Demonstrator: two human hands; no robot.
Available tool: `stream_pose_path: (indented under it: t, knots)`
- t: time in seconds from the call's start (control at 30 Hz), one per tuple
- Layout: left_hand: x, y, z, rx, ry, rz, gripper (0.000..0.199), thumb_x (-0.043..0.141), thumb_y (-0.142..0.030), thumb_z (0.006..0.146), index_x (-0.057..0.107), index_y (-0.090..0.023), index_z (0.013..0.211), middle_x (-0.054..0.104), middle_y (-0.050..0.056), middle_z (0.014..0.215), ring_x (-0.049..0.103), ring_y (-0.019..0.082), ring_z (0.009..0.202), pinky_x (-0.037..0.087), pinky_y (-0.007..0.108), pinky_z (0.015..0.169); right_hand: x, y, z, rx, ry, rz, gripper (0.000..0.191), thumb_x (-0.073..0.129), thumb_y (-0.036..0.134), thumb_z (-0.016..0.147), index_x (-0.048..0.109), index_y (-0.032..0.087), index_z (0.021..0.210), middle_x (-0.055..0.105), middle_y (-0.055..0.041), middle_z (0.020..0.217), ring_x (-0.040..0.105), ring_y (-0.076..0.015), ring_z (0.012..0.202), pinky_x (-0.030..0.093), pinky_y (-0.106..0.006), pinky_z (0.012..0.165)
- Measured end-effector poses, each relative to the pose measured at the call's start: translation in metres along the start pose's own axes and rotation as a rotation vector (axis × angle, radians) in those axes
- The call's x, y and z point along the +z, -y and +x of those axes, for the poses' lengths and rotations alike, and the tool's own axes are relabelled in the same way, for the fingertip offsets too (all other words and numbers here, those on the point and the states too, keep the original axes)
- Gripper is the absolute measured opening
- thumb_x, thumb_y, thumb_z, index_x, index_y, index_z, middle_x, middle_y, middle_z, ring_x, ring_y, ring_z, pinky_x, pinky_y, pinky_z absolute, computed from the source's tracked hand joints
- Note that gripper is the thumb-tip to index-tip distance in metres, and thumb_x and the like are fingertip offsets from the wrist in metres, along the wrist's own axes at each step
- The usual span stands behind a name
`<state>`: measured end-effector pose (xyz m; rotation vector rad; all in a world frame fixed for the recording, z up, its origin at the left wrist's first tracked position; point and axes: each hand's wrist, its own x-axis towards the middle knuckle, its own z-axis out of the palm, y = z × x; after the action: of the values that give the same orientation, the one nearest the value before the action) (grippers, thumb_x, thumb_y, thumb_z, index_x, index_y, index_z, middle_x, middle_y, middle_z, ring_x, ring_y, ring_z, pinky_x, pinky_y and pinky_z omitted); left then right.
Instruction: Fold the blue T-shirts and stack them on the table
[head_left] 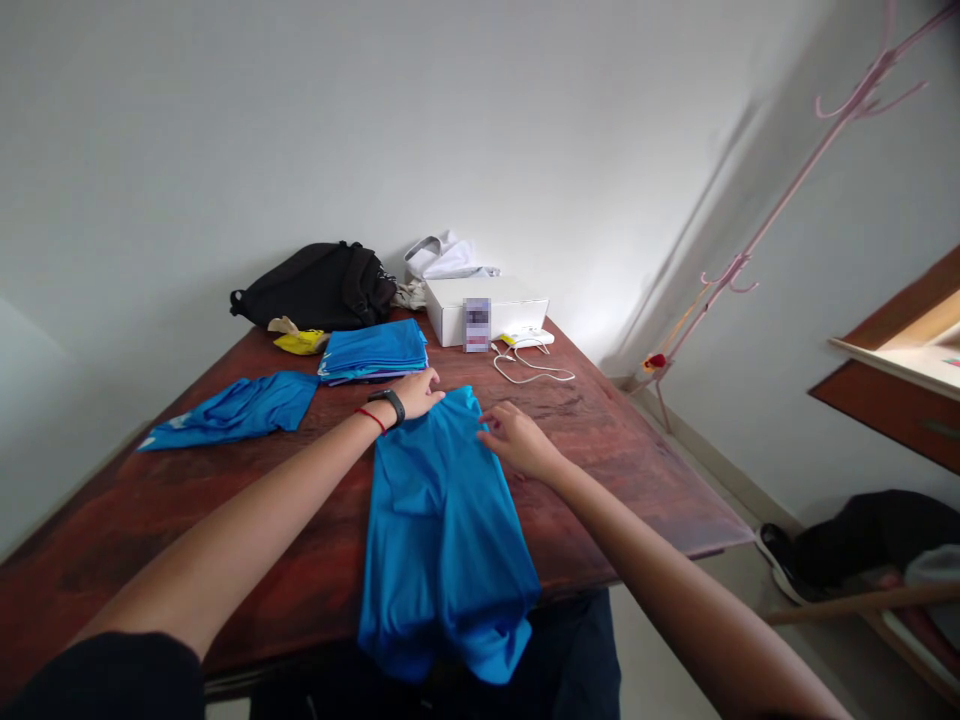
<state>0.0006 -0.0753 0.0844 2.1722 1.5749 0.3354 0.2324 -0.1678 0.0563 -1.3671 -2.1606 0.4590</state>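
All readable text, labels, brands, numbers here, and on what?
No legible text.
Small upright item before the white box: pixelated, unreadable.
White marks on far-left blue garment: too small to read.
Black wristwatch: nothing readable.
Nearest blue garment: no text visible.

From my end, I see the left forearm and right forearm stretched forward, converging. The left hand lies palm down; the right hand, apart from it, points inward, fingers loosely curled.

A black bag and a white box sit on the table; a pink coat rack stands to the right.
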Motion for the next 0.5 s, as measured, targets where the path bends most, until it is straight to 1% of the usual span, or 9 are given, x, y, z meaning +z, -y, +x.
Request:
stream_pose_path:
  t: [0.07, 0.1, 0.17, 0.23, 0.27, 0.33, 0.4, 0.43, 0.5]
  knots:
    - [0.003, -0.012, -0.03, 0.051, -0.1, 0.042, 0.03, 0.06, -0.035, 0.092, 0.058, -0.021, 0.119, 0.068, 0.01, 0.112, 0.063, 0.027, 0.107, 0.047, 0.031, 0.082, 0.007, -0.015, 0.029, 0.036, 0.022, -0.019, 0.037, 0.071, 0.027, 0.087, 0.063, 0.016, 0.122, 0.062, -0.0099, 0.113, 0.063, -0.0203, 0.097, 0.046, -0.033, 0.091]
    - [0.004, -0.019, -0.048, 0.082, -0.157, 0.083, 0.026, 0.057, -0.037, 0.094, 0.059, -0.023, 0.115, 0.07, 0.009, 0.107, 0.064, 0.027, 0.102, 0.046, 0.031, 0.079, 0.012, -0.02, 0.04, 0.061, 0.028, -0.016, 0.044, 0.072, 0.028, 0.086, 0.06, 0.015, 0.127, 0.062, -0.0113, 0.115, 0.063, -0.0209, 0.098, 0.047, -0.033, 0.091]
    - [0.008, -0.031, -0.091, 0.064, -0.153, 0.127, 0.024, 0.052, -0.045, 0.097, 0.064, -0.024, 0.097, 0.07, 0.006, 0.086, 0.066, 0.026, 0.084, 0.042, 0.031, 0.069, 0.021, -0.024, 0.056, 0.131, 0.045, -0.012, 0.053, 0.075, 0.032, 0.085, 0.057, 0.013, 0.13, 0.064, -0.0136, 0.117, 0.063, -0.0233, 0.103, 0.047, -0.033, 0.091]
    - [0.016, -0.041, -0.139, -0.005, -0.042, 0.121, 0.042, 0.048, -0.055, 0.096, 0.062, -0.023, 0.072, 0.067, 0.007, 0.071, 0.064, 0.025, 0.071, 0.037, 0.031, 0.063, 0.029, -0.025, 0.065, 0.202, 0.073, -0.021, 0.059, 0.078, 0.035, 0.082, 0.054, 0.011, 0.131, 0.066, -0.0157, 0.12, 0.064, -0.0271, 0.108, 0.048, -0.033, 0.089]
    - [0.022, -0.044, -0.164, -0.021, 0.03, 0.097, 0.047, 0.048, -0.059, 0.095, 0.06, -0.023, 0.066, 0.065, 0.007, 0.067, 0.063, 0.025, 0.067, 0.035, 0.031, 0.061, 0.032, -0.025, 0.068, 0.228, 0.086, -0.028, 0.063, 0.079, 0.035, 0.081, 0.053, 0.01, 0.132, 0.067, -0.0165, 0.121, 0.064, -0.0289, 0.11, 0.048, -0.034, 0.088]
    - [0.04, -0.047, -0.211, -0.126, 0.148, 0.037, 0.052, 0.051, -0.066, 0.09, 0.061, -0.025, 0.06, 0.065, 0.008, 0.063, 0.063, 0.026, 0.063, 0.035, 0.032, 0.06, 0.035, -0.027, 0.071, 0.257, 0.099, -0.035, 0.067, 0.08, 0.034, 0.079, 0.052, 0.012, 0.136, 0.067, -0.0171, 0.124, 0.064, -0.0313, 0.111, 0.048, -0.035, 0.088]
    - [0.064, -0.048, -0.251, -0.218, 0.269, -0.045, 0.051, 0.055, -0.073, 0.084, 0.068, -0.028, 0.063, 0.068, 0.01, 0.068, 0.066, 0.03, 0.068, 0.038, 0.034, 0.062, 0.037, -0.03, 0.073, 0.268, 0.094, -0.029, 0.063, 0.079, 0.031, 0.08, 0.055, 0.014, 0.135, 0.068, -0.0154, 0.124, 0.065, -0.0309, 0.112, 0.048, -0.035, 0.09]
    - [0.078, -0.048, -0.266, -0.25, 0.288, -0.088, 0.05, 0.057, -0.075, 0.081, 0.072, -0.03, 0.069, 0.071, 0.011, 0.074, 0.068, 0.032, 0.075, 0.04, 0.036, 0.064, 0.037, -0.031, 0.075, 0.273, 0.087, -0.023, 0.059, 0.077, 0.03, 0.081, 0.058, 0.014, 0.134, 0.069, -0.014, 0.122, 0.065, -0.0299, 0.112, 0.048, -0.034, 0.09]
    - [0.106, -0.046, -0.286, -0.327, 0.324, -0.205, 0.049, 0.06, -0.077, 0.077, 0.076, -0.033, 0.091, 0.075, 0.011, 0.087, 0.07, 0.034, 0.085, 0.044, 0.037, 0.07, 0.037, -0.034, 0.077, 0.294, 0.063, -0.011, 0.049, 0.072, 0.028, 0.085, 0.062, 0.015, 0.131, 0.071, -0.0121, 0.119, 0.065, -0.0276, 0.11, 0.047, -0.033, 0.091]
